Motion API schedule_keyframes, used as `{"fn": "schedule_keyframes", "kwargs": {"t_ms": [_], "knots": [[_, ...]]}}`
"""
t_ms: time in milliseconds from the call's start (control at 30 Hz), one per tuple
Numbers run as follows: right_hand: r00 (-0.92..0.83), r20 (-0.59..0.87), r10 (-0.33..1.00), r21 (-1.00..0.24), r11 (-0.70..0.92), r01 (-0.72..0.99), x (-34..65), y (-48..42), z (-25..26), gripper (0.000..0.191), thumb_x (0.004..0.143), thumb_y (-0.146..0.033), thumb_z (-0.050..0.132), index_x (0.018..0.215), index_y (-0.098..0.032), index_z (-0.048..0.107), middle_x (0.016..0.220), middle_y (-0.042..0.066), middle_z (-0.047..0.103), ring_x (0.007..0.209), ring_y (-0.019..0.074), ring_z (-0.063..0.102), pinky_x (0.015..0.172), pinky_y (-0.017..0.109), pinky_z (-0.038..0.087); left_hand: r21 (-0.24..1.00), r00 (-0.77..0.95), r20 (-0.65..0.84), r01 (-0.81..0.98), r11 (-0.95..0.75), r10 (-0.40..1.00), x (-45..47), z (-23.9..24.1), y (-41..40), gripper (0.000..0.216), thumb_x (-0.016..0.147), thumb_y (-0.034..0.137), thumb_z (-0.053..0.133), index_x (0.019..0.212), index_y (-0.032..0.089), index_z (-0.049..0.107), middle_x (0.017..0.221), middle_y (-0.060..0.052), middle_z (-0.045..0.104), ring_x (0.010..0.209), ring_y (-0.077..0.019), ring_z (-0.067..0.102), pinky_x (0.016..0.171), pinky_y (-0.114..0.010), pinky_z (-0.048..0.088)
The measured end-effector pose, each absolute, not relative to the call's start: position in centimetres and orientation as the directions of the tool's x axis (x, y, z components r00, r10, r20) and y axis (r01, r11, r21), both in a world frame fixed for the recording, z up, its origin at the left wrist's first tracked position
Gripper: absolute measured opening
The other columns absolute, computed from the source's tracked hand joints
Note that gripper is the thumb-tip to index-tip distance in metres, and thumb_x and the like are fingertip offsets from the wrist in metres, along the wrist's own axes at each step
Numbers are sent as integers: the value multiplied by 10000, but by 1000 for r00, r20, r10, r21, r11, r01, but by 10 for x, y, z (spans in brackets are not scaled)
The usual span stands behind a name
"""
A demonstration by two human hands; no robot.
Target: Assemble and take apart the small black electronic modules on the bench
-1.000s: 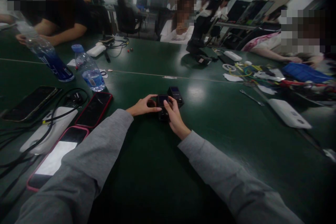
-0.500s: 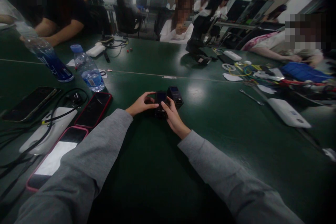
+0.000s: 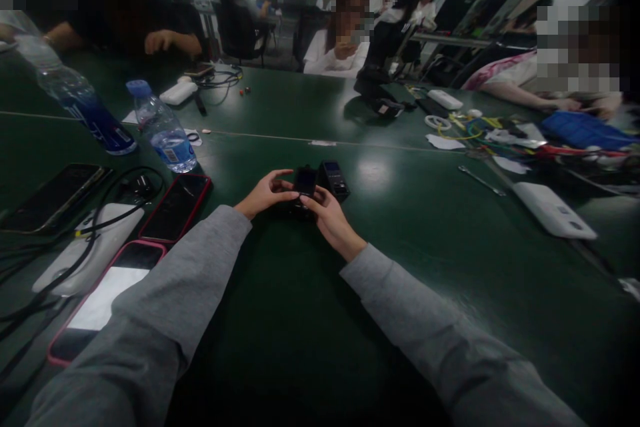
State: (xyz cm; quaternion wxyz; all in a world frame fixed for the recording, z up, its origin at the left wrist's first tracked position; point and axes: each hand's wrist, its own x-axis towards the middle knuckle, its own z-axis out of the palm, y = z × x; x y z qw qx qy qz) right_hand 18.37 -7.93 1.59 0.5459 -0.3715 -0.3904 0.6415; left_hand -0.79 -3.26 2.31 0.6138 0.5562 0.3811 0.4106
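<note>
Between my hands is a small black device with a dark screen (image 3: 305, 180); its exact kind is too dark to make out. My left hand (image 3: 265, 195) grips its left side, thumb along the lower front. On the other side my right hand (image 3: 330, 217) holds it, the thumb pressed near its lower edge. Just behind and to the right, a similar black device with a small screen and buttons (image 3: 334, 178) rests on the green table (image 3: 310, 320). The underside of the held device is hidden.
To the left lie a red-edged phone (image 3: 176, 207), a pink-cased phone (image 3: 107, 300), a white power bank (image 3: 93, 250), cables and two bottles, one a small water bottle (image 3: 167, 133). On the right are a wrench (image 3: 481, 180), another white power bank (image 3: 555, 210) and tangled wires. People sit opposite.
The held device has tipped so its screen stands more upright, and my right thumb has shifted slightly lower and left. At the far left, a person's hand has moved. The view has shifted slightly.
</note>
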Motion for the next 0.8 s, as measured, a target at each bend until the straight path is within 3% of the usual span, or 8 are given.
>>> {"fn": "schedule_keyframes", "kwargs": {"t_ms": [267,800], "knots": [[-203,-27,979,-925,-102,-367,191,-79,11,506,726,-326,856,1144,-246,582,1187,35,649,1157,212,596,1052,385,463,998,391,-20,-48,42,920,-9,27,-34,789,646,279,873,1334,170,502,1003,-63,657,1017,-239,635,977,-477,451],[-172,-8,985,-954,-59,-293,184,-88,22,524,711,-359,870,1118,-234,566,1144,47,642,1126,225,596,1006,386,482,999,405,-21,-19,31,914,-12,24,-29,814,640,360,871,1349,193,508,992,-43,649,994,-221,618,985,-452,435]]}}
